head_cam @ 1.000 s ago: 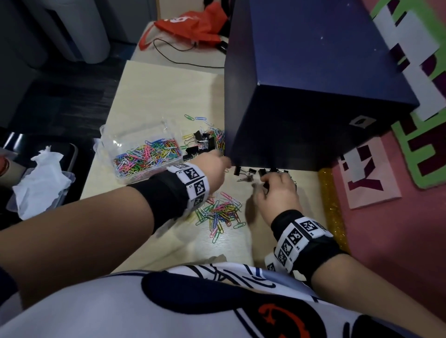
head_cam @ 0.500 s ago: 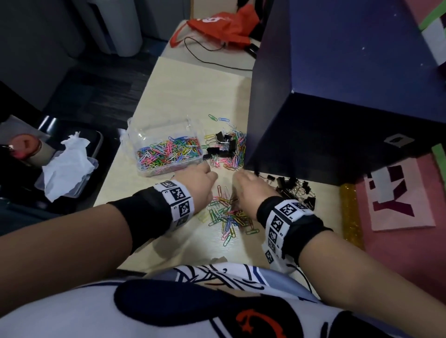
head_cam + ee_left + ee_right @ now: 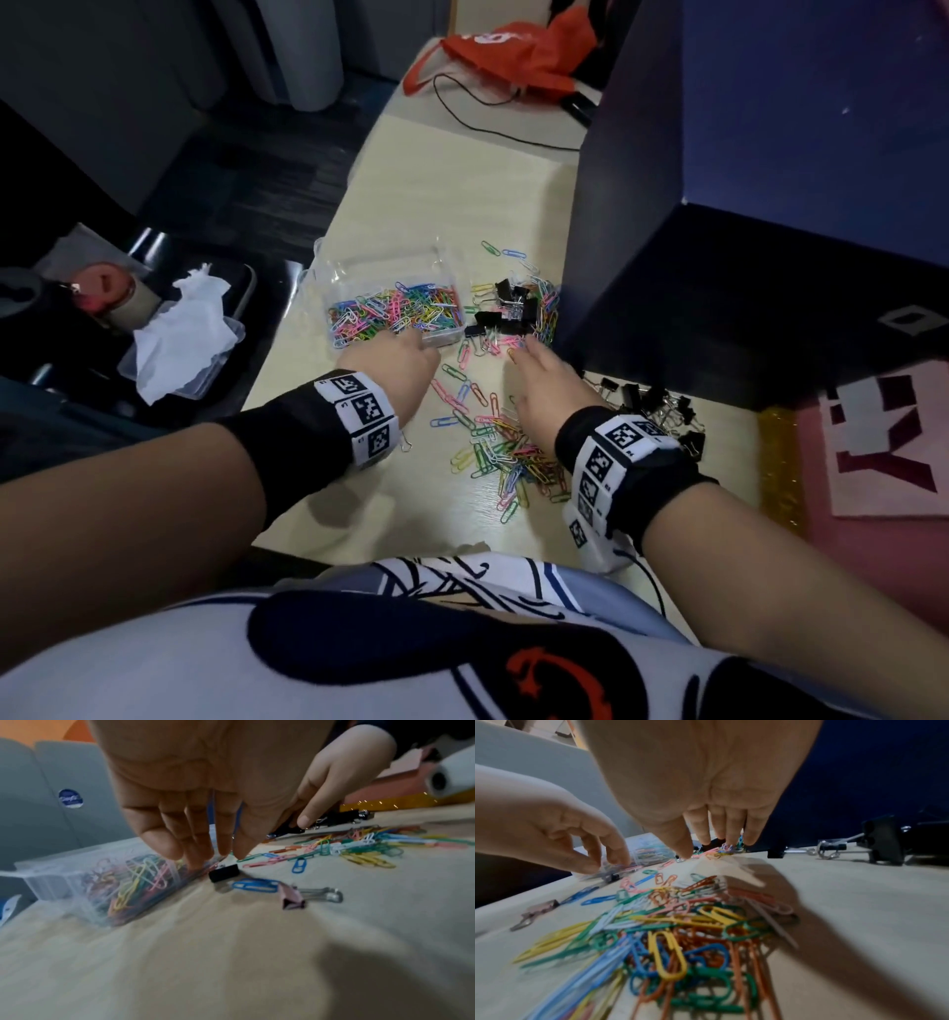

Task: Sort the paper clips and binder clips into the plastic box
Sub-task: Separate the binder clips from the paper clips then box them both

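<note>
Beside the plastic box (image 3: pixel 445 336) of coloured paper clips (image 3: pixel 395 311), my left hand (image 3: pixel 393 367) reaches its straight, empty fingers (image 3: pixel 197 841) down to the box's near wall. Right of the box, my right hand (image 3: pixel 549 383), fingers extended and holding nothing, touches a mixed heap of paper clips and black binder clips (image 3: pixel 506 308). More loose paper clips (image 3: pixel 506 452) lie nearer me than the box.

An office-like room: a pale desk (image 3: pixel 431 195) strewn with paper clips (image 3: pixel 506 455), grey carpet-tiled floor (image 3: pixel 246 174).
</note>
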Motion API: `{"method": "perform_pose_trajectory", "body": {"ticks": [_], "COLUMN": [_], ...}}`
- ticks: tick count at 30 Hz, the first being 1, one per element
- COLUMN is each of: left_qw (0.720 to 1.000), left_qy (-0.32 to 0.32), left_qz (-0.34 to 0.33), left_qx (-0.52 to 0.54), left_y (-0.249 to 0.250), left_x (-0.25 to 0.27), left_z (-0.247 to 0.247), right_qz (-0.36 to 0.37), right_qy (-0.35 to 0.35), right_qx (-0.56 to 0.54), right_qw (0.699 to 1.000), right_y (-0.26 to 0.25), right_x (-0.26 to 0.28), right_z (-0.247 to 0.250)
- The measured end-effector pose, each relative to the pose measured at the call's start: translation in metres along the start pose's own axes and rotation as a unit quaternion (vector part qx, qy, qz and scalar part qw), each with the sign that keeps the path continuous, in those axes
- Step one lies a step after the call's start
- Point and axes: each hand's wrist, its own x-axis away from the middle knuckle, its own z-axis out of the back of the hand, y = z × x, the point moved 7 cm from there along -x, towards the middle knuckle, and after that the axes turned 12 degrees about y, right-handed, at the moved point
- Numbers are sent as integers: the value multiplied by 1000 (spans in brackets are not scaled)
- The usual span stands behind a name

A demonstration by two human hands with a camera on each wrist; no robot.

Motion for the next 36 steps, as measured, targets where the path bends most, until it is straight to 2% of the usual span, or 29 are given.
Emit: {"method": "perform_pose_trajectory", "body": {"ticks": [2,8,12,15,17,21,24,28,31,36], "left_qw": [1000,999,998,996,994,988,984,983,985,983], "left_qy": [-4,8,7,1,-11,6,21,9,-19,-7], "left_qz": [-16,-27,-47,-63,-63,-71,-84,-126,-142,-129], "left_qx": [-9,34,41,62,89,137,158,131,96,130], "left_y": [0,-5,-4,-2,-3,-4,-6,-11,-16,-19], "left_x": [0,-3,-6,-7,-7,-5,-5,-1,2,3], "left_z": [-3,-15,-18,-22,-25,-26,-25,-28,-36,-29], "right_qz": [9,32,11,1,-3,17,70,98,92,81], "right_qy": [-16,-1,65,26,25,75,43,-25,2,24], "right_qx": [15,24,-1,4,29,3,-24,32,73,103], "right_qw": [1000,999,998,1000,999,997,996,994,993,991], "right_y": [-1,-12,-11,-8,-9,-27,-50,-58,-53,-57], "right_x": [2,15,9,11,13,3,-10,-16,-9,-6], "right_z": [-6,-10,6,-1,-5,-1,-9,-26,-23,-13]}}
